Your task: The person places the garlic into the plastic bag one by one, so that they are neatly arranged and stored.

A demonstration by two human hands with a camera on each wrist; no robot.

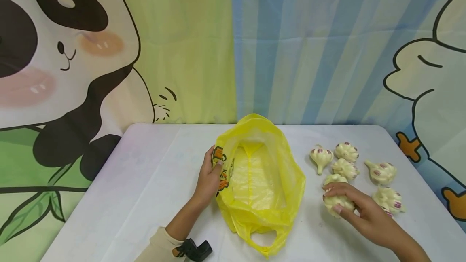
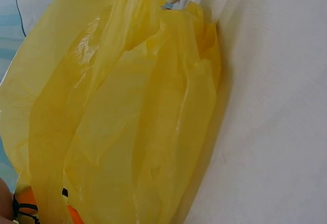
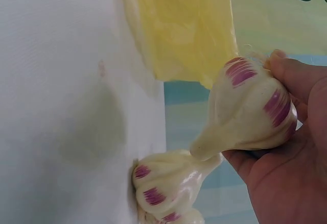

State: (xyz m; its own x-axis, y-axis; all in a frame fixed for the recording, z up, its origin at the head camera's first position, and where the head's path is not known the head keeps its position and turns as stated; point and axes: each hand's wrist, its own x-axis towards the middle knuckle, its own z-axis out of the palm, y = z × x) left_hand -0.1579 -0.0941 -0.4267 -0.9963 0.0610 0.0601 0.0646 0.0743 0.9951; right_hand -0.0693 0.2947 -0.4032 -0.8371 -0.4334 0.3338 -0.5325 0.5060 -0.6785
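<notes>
A yellow plastic bag (image 1: 255, 181) stands with its mouth spread wide toward the head camera, its handle loop hanging at the front. My left hand (image 1: 209, 179) grips the bag's left rim, thumb on the printed side; the left wrist view is mostly filled by the bag (image 2: 127, 106). To the bag's right, my right hand (image 1: 364, 213) holds a garlic bulb (image 1: 338, 203) between thumb and fingers. In the right wrist view this purple-streaked bulb (image 3: 250, 106) is held off the table, its stem pointing down-left, with another garlic bulb (image 3: 166, 183) behind it.
Several more garlic bulbs (image 1: 346, 169) lie on the white table (image 1: 156, 165) around and beyond my right hand, one (image 1: 381, 172) farther right. A printed cloth backdrop (image 1: 309, 47) with cartoon animals hangs behind the table. A black strap mount (image 1: 196, 250) sits on my left wrist.
</notes>
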